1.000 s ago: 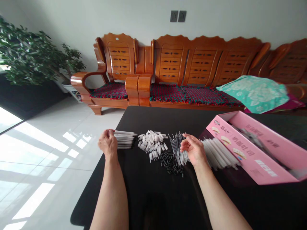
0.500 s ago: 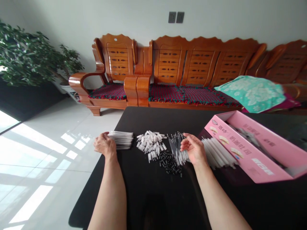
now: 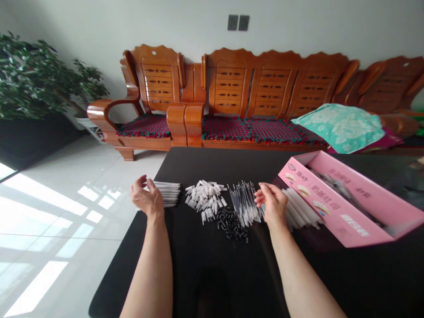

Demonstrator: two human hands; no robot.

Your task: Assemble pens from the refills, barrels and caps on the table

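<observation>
My left hand (image 3: 147,197) is at the left edge of the black table, its thumb and fingers apart and nothing seen in it. Beside it lies a stack of slim, pale, pen-like sticks (image 3: 170,193), partly hidden by the hand. My right hand (image 3: 273,203), fingers loosely bent and apart, hovers between the pen refills (image 3: 244,203) and a row of whitish pen barrels (image 3: 300,211), covering part of both. Between my hands are a heap of white pen caps (image 3: 206,196) and, nearer me, a pile of small black plugs (image 3: 232,224).
On the right of the black table (image 3: 205,256) stands an open pink box (image 3: 331,207) with grey contents. Behind the table runs a wooden bench (image 3: 228,84) with a turquoise pillow (image 3: 344,126). A potted plant (image 3: 43,84) is at the far left.
My left hand's thumb and fingers have spread and risen a little beside the sticks. My right hand has shifted slightly relative to the refills. The whole view has turned a little right.
</observation>
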